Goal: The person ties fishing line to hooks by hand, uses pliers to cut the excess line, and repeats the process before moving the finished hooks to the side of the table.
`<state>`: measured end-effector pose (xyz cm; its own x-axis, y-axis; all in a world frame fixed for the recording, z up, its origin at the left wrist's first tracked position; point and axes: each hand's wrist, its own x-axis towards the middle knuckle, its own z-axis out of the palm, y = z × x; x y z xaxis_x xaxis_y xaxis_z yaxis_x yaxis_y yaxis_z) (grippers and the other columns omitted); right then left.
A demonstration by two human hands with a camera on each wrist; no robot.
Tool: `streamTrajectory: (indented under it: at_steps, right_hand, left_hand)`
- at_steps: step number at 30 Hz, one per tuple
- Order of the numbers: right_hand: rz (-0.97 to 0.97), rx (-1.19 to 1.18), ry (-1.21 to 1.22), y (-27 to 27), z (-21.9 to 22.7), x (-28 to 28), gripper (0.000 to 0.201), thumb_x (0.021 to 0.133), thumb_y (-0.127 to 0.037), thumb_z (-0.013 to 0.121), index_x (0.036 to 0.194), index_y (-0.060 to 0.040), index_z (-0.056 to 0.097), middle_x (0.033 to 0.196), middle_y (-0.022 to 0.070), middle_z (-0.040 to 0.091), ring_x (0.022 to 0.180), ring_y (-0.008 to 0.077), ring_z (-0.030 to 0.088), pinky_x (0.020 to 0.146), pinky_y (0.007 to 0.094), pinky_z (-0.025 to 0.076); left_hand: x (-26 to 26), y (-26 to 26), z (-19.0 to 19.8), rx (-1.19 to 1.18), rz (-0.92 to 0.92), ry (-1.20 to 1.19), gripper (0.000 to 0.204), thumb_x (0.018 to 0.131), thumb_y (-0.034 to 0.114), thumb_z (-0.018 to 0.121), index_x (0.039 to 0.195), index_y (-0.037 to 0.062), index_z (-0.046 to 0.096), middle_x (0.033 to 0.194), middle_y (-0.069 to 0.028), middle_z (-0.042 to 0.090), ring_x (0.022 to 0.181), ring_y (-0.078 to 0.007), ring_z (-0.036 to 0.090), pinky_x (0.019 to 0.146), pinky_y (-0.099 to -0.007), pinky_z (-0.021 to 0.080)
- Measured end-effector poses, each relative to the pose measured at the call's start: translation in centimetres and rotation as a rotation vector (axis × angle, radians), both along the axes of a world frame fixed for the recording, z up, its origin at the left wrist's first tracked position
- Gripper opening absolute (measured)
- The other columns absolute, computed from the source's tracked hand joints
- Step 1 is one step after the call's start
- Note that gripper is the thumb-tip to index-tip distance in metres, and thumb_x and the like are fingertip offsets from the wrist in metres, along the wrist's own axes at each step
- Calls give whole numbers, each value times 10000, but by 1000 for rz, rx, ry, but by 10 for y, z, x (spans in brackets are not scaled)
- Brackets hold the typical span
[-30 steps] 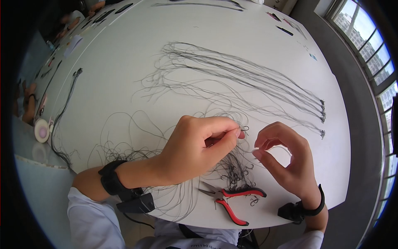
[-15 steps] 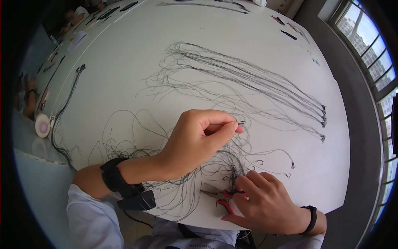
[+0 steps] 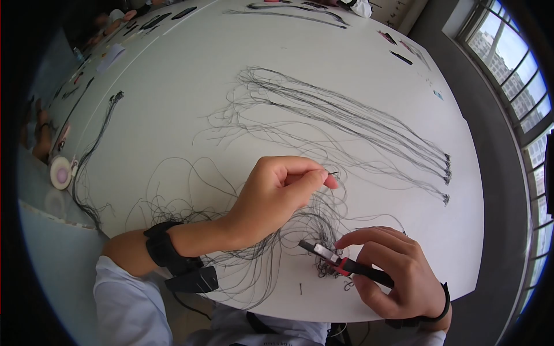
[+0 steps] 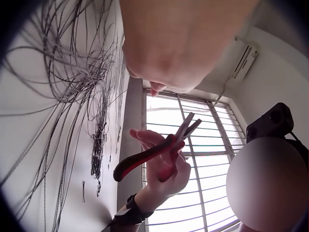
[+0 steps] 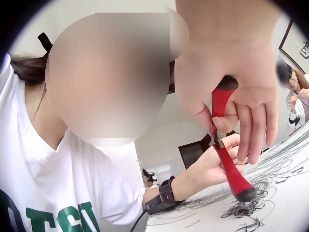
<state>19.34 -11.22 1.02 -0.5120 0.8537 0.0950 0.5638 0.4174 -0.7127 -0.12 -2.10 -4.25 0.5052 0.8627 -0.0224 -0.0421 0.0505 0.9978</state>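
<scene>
In the head view my left hand pinches a small dark fishing hook between thumb and index fingertip; most of it is hidden by the fingers. My right hand holds red-and-black pliers, nose pointing left, low over the front of the table. The left wrist view shows the pliers with their nose parted. In the right wrist view the handles are spread wide and the fingers lie around the pivot. Beneath the pliers lies a heap of dark hooks, tied to tangled grey lines.
Bundles of grey line stretch across the middle of the table, ending in hook clusters at the right. A small thin metal piece lies near the front edge. At the left is a white roll; a dark-handled tool lies far right.
My right hand went down from beside the left hand to the table, picked up the pliers and turned their nose leftward. My left hand still pinches the hook in nearly the same place.
</scene>
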Motion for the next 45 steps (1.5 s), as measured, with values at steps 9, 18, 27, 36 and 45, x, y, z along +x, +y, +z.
streamTrajectory:
  at_steps: [9,18,27,36,45]
  right_hand:
    - [-172,-437,794,26,-17,28,473,891,-303,467,1122,103,547,1123,261,592,1116,353,552,1026,436,337]
    - [-309,301,-56,26,-30,11,194,761,-26,653,840,10,479,936,178,500,735,338,503,709,401,428]
    - [-332,494,-288,26,-34,6,265,716,-113,732,832,-7,519,942,138,497,820,292,489,736,399,406]
    - [-356,602,-205,30,-38,9,214,708,-45,726,652,-1,524,748,110,544,620,264,516,526,338,418]
    - [-355,640,-222,31,-36,11,198,672,-71,724,671,3,541,810,121,549,681,264,520,581,352,417]
  left_hand:
    - [2,1,-3,-140,-78,-104,272,939,158,477,948,-62,637,499,74,372,448,-12,280,446,-190,239]
    - [0,5,-2,-484,-133,-208,267,949,184,456,953,-52,584,481,69,282,426,-33,213,427,-214,203]
    - [1,4,-1,-535,-179,-264,271,956,188,439,940,-46,575,475,66,291,421,-35,212,423,-218,199]
    - [1,2,2,-470,-213,-225,267,946,187,472,962,-57,581,490,72,321,430,-26,229,427,-211,198]
    - [0,4,-1,-507,-192,-273,251,957,190,452,937,-30,572,491,71,295,430,-27,220,428,-211,192]
